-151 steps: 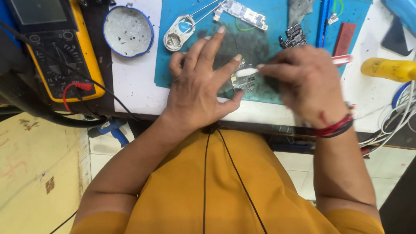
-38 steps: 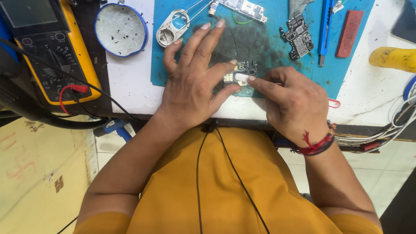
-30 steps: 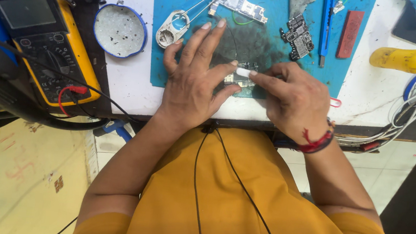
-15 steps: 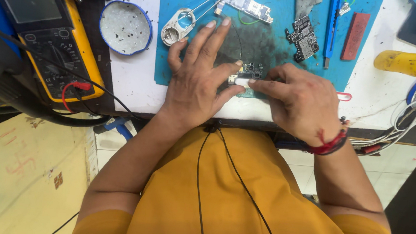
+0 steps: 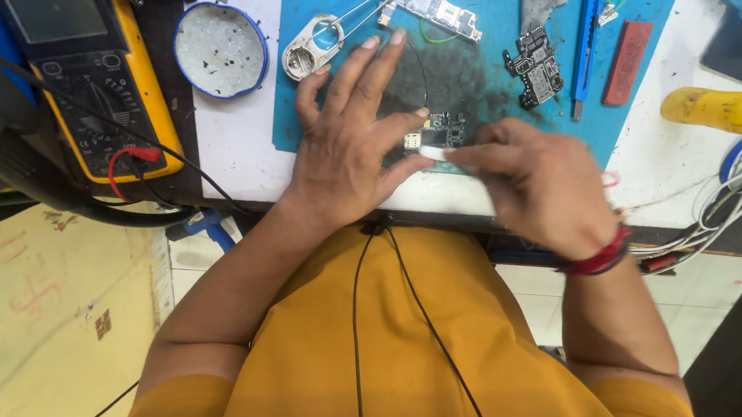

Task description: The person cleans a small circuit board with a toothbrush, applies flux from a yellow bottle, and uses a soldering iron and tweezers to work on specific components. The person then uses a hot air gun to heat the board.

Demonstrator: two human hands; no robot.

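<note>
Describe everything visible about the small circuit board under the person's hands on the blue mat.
The small circuit board is a dark, roughly rectangular piece studded with tiny components and a pale metal part at its left end. It lies flat on the blue mat, over a sooty, darkened patch near the mat's front edge. The left hand pins it with thumb and forefinger at its left side. The right hand presses a thin white tool against its near edge. Its right part is hidden by the fingers.
</note>
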